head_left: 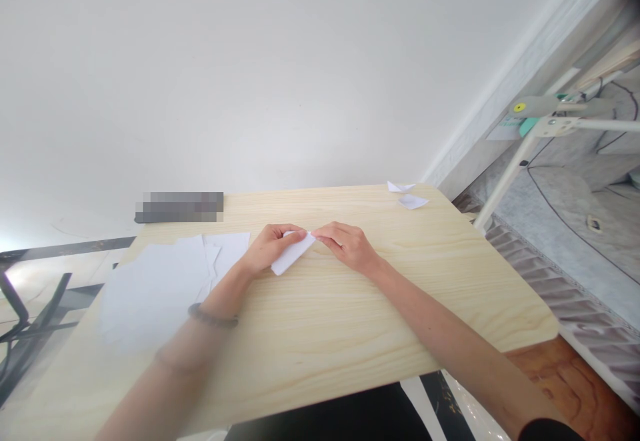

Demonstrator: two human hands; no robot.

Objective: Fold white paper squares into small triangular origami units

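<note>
A small folded piece of white paper [294,254] is held between my hands, above the middle of the wooden table [320,334]. My left hand [270,246] grips it along its upper left side, thumb on top. At its upper right corner, my right hand [347,244] pinches the tip with thumb and fingers. The paper slants, its lower left end free of the fingers. The undersides of the folds are hidden from me.
Loose white sheets [155,281] lie overlapping on the table's left. Two folded paper boats [413,201] rest at the far right corner. A blurred-out dark object [180,207] sits at the back left. A white wall [300,81] stands behind; a white metal frame [515,167] is at right.
</note>
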